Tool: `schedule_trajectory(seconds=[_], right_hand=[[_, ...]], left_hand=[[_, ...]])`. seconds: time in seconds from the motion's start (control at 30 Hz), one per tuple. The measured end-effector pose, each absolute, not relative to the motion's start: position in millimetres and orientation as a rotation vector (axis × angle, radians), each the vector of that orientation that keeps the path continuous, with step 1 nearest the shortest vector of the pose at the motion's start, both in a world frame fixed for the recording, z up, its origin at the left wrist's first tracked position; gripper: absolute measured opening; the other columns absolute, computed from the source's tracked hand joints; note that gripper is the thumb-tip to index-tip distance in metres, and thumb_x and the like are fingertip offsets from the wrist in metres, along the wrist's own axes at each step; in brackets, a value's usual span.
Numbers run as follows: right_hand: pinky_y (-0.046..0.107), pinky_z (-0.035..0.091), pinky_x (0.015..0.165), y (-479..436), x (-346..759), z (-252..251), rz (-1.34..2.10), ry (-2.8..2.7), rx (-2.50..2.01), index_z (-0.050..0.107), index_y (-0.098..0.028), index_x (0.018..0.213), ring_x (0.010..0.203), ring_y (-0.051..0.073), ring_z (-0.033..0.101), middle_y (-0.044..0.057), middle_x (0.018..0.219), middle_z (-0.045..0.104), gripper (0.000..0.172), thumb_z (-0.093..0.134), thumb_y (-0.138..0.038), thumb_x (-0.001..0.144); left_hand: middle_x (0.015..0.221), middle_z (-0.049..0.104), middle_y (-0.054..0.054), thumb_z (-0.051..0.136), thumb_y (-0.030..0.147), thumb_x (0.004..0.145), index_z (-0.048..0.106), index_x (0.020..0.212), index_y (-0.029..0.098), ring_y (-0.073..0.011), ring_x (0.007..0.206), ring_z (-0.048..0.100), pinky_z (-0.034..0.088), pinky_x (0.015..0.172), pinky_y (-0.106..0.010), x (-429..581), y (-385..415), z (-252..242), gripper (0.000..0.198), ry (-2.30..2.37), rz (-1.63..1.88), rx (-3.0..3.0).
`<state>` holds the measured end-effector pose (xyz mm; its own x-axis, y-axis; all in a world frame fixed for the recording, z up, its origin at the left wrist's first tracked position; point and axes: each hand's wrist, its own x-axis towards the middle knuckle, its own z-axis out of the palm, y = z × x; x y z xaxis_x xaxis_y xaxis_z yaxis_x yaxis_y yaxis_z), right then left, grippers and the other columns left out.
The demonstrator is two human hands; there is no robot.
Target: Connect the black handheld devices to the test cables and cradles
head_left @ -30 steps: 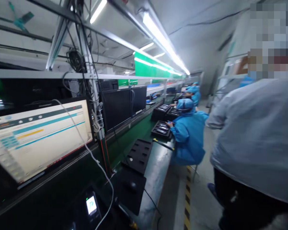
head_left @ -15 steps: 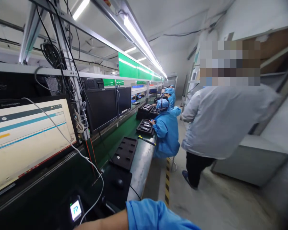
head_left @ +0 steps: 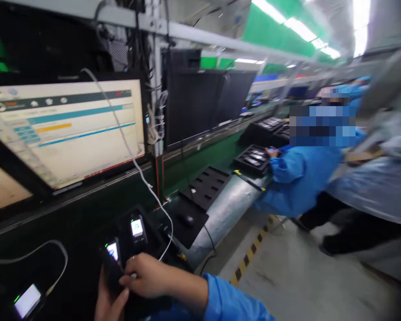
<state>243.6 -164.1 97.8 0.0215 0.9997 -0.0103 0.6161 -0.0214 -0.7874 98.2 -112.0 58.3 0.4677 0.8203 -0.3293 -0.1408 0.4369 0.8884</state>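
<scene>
left hand (head_left: 109,306) wrapped round a dark handheld device (head_left: 112,266), fingers on its left side, thumb near its lower end. device sits on the wearer's side of the lit monitor (head_left: 96,149), below the right half of it. long axis runs roughly toward the monitor: lit display at the far end, grip end toward the wearer. from the right hand (head_left: 147,274) the device lies just to the left, touching or nearly; cannot tell which. right fingers curled in by its right edge; angle and blur hide whether they pinch anything. left hand the nearer. second handheld (head_left: 139,235) closer to the monitor, just beyond the right hand. white cable (head_left: 149,186) drops from the monitor's top edge, lost behind the right forearm (head_left: 187,287).
</scene>
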Motion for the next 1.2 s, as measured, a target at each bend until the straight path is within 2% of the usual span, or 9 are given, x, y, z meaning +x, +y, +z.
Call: schedule_trajectory(seconds=[0.07, 0.13, 0.2, 0.27, 0.37, 0.53, 0.73, 0.93, 1.2], right_hand=[[0.020, 0.032, 0.052, -171, 249, 100, 1.046, -1.569, -1.606, 0.059, -0.016, 0.069, 0.056, 0.008, 0.044, -0.006, 0.060, 0.049, 0.020, 0.061, -0.031, 0.083], [0.022, 0.030, 0.052, -176, 254, 99, 1.083, -1.458, -1.646, 0.056, -0.016, 0.068, 0.058, 0.009, 0.044, -0.006, 0.059, 0.047, 0.034, 0.073, -0.045, 0.072], [0.024, 0.029, 0.052, -180, 257, 96, 1.049, -1.427, -1.609, 0.052, -0.017, 0.073, 0.058, 0.011, 0.043, -0.006, 0.061, 0.047, 0.046, 0.071, -0.059, 0.068], [0.025, 0.032, 0.053, -182, 255, 93, 1.001, -1.427, -1.503, 0.049, -0.018, 0.081, 0.059, 0.012, 0.044, -0.004, 0.064, 0.048, 0.048, 0.052, -0.066, 0.080], [0.028, 0.042, 0.063, -183, 247, 92, 0.959, -1.384, -1.484, 0.055, -0.018, 0.090, 0.067, 0.015, 0.053, 0.000, 0.072, 0.056, 0.041, 0.029, -0.049, 0.096], [0.033, 0.050, 0.082, -177, 231, 92, 0.818, -1.521, -1.583, 0.067, -0.016, 0.109, 0.089, 0.019, 0.064, 0.009, 0.095, 0.070, 0.030, 0.045, -0.021, 0.091], [0.027, 0.053, 0.072, -171, 227, 87, 0.513, -1.719, -1.693, 0.075, -0.020, 0.086, 0.073, 0.017, 0.067, 0.003, 0.077, 0.073, 0.010, 0.066, -0.019, 0.081], [0.026, 0.052, 0.071, -170, 221, 88, 0.258, -1.856, -1.697, 0.072, -0.015, 0.099, 0.078, 0.016, 0.062, 0.007, 0.086, 0.069, 0.028, 0.048, -0.007, 0.086], [0.031, 0.053, 0.071, -170, 213, 81, -0.115, -2.108, -1.720, 0.069, -0.008, 0.106, 0.073, 0.019, 0.060, 0.011, 0.084, 0.070, 0.033, 0.046, -0.003, 0.082]], left_hand=[[0.128, 0.061, -0.006, 0.081, 0.050, 0.057, 0.037, 0.137, 0.032, -0.0314, 0.129, 0.047, 0.041, 0.107, -0.043, 97, -115, 62, 0.094, 0.841, 0.693, 0.801], [0.136, 0.055, -0.006, 0.078, 0.046, 0.065, 0.039, 0.137, 0.031, -0.0283, 0.132, 0.044, 0.039, 0.109, -0.039, 97, -116, 65, 0.083, 0.839, 0.743, 0.828], [0.139, 0.052, -0.007, 0.077, 0.043, 0.067, 0.039, 0.136, 0.029, -0.0279, 0.131, 0.044, 0.038, 0.110, -0.040, 96, -116, 66, 0.079, 0.844, 0.772, 0.873], [0.141, 0.050, -0.009, 0.076, 0.039, 0.069, 0.038, 0.137, 0.026, -0.0286, 0.131, 0.044, 0.036, 0.111, -0.042, 93, -116, 63, 0.079, 0.840, 0.777, 0.930], [0.144, 0.046, -0.009, 0.070, 0.028, 0.073, 0.033, 0.140, 0.024, -0.0263, 0.134, 0.041, 0.031, 0.114, -0.042, 88, -116, 58, 0.077, 0.863, 0.806, 1.049], [0.145, 0.045, -0.009, 0.068, 0.018, 0.073, 0.030, 0.142, 0.023, -0.0239, 0.135, 0.040, 0.030, 0.115, -0.040, 82, -116, 60, 0.078, 0.833, 0.815, 1.139], [0.147, 0.041, -0.011, 0.072, 0.020, 0.074, 0.024, 0.144, 0.024, -0.0257, 0.135, 0.039, 0.029, 0.116, -0.044, 78, -113, 66, 0.085, 0.790, 0.787, 1.181], [0.148, 0.040, -0.011, 0.071, 0.019, 0.073, 0.018, 0.147, 0.023, -0.0254, 0.136, 0.038, 0.027, 0.117, -0.044, 74, -112, 70, 0.091, 0.795, 0.738, 1.230], [0.150, 0.035, -0.014, 0.069, 0.022, 0.075, 0.016, 0.147, 0.020, -0.0255, 0.137, 0.036, 0.026, 0.116, -0.043, 73, -112, 64, 0.090, 0.916, 0.769, 1.386]])
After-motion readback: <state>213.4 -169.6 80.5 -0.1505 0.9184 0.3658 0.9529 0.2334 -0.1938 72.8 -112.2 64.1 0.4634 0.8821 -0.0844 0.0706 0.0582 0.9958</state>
